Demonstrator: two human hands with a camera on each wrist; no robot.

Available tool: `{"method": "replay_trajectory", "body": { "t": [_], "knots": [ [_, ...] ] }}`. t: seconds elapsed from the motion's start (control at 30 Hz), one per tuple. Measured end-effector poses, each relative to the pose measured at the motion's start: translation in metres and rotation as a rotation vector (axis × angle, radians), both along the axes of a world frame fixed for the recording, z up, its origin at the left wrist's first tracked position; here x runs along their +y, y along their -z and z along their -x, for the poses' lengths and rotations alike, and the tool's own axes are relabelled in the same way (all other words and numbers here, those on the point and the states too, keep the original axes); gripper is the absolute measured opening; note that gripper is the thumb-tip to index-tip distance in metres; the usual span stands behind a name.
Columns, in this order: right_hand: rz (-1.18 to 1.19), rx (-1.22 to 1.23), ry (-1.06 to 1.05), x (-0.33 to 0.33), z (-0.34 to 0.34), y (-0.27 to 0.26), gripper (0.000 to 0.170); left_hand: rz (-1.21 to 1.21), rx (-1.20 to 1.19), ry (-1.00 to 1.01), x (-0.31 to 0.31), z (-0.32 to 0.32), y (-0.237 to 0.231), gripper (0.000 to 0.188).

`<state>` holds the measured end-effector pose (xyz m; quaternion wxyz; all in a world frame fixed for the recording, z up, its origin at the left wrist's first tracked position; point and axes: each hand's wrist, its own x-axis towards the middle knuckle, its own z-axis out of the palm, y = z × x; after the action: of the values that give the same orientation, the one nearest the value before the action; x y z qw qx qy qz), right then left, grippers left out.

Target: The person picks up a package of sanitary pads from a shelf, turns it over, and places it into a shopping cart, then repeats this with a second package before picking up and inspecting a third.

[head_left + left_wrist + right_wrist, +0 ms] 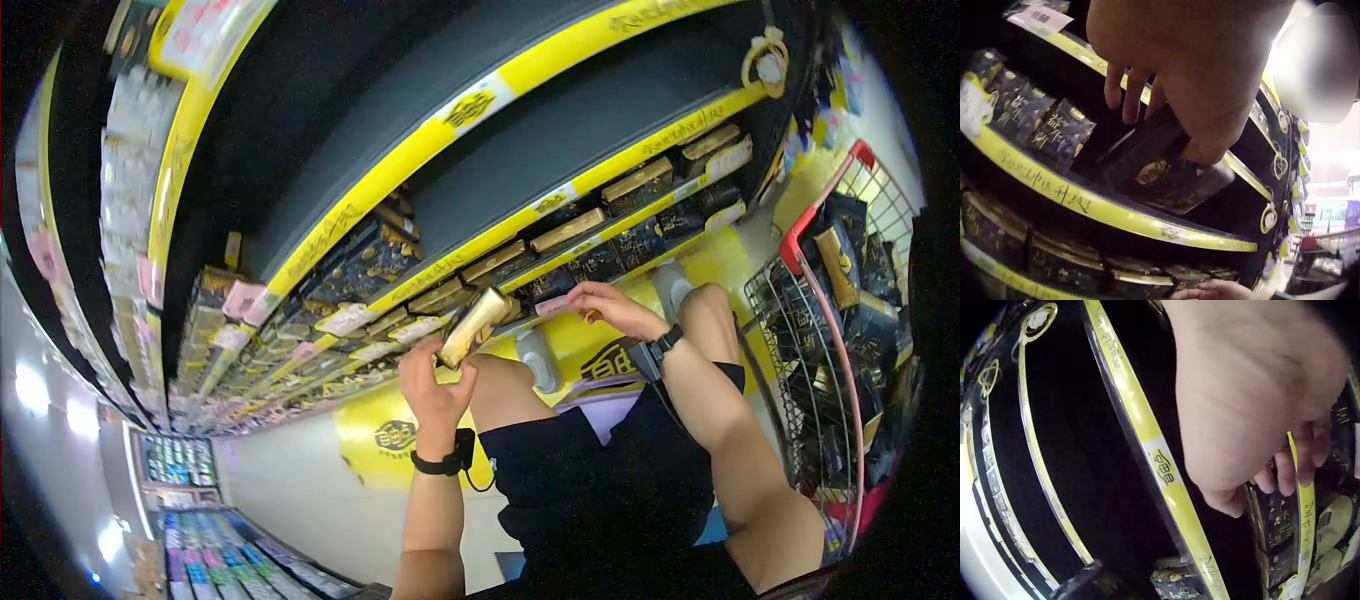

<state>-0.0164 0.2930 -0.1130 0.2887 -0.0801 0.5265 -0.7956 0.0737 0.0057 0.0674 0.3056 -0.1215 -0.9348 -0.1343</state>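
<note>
My left hand (432,385) grips a black-and-gold pack of sanitary pads (480,327) by its near end, with the thumb on one side. In the left wrist view the held pack (1163,175) shows a dark face with a gold emblem, close over a yellow shelf edge. Similar upright packs (1060,134) stand beside it on that shelf. My right hand (620,310) is at the lower shelf by a pink price tag (553,306). Its fingers (1284,470) hang loosely beside a yellow shelf strip (1305,515) and hold no pack.
Shelves with yellow edge strips (590,170) run along the front, and further packs (640,182) fill the lower tiers. A red-handled wire cart (860,160) on the right carries several dark packs (870,340). My bent knees are close to the lowest shelf, above the floor (300,470).
</note>
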Motion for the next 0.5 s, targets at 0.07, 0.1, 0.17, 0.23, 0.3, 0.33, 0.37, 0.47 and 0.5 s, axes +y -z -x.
{"method": "replay_trajectory", "body": {
  "t": [0.07, 0.1, 0.17, 0.23, 0.3, 0.33, 0.37, 0.47, 0.5],
  "knots": [
    [0.158, -0.109, -0.010, -0.006, -0.014, 0.002, 0.016, -0.136, -0.017, -0.046, -0.011, -0.010, 0.005, 0.041],
    [0.187, -0.187, 0.005, -0.007, -0.020, 0.006, 0.017, -0.203, -0.024, -0.069, -0.017, -0.014, 0.006, 0.041],
    [0.172, -0.219, 0.047, -0.005, -0.030, 0.012, 0.018, -0.781, -0.179, -0.071, -0.034, -0.020, 0.006, 0.034],
    [0.138, -0.203, 0.046, 0.001, -0.034, 0.012, 0.018, -1.538, -0.420, 0.066, -0.055, -0.028, 0.002, 0.027],
    [0.130, -0.169, 0.112, 0.010, -0.033, 0.005, 0.019, -1.731, -0.525, 0.098, -0.060, -0.037, -0.005, 0.025],
    [0.139, -0.151, 0.140, 0.015, -0.034, -0.004, 0.018, -1.826, -0.581, 0.123, -0.064, -0.040, -0.005, 0.025],
    [0.078, -0.082, 0.156, 0.018, -0.035, -0.011, 0.019, -1.834, -0.613, 0.130, -0.078, -0.043, 0.024, 0.025],
    [-0.269, 0.299, 0.077, 0.010, -0.049, -0.048, 0.044, -1.911, -0.746, 0.260, -0.075, -0.053, 0.047, 0.024],
    [-0.514, 0.363, -0.012, -0.004, -0.063, -0.093, 0.066, -1.898, -0.804, 0.269, -0.072, -0.055, 0.056, 0.026]
  ]
}}
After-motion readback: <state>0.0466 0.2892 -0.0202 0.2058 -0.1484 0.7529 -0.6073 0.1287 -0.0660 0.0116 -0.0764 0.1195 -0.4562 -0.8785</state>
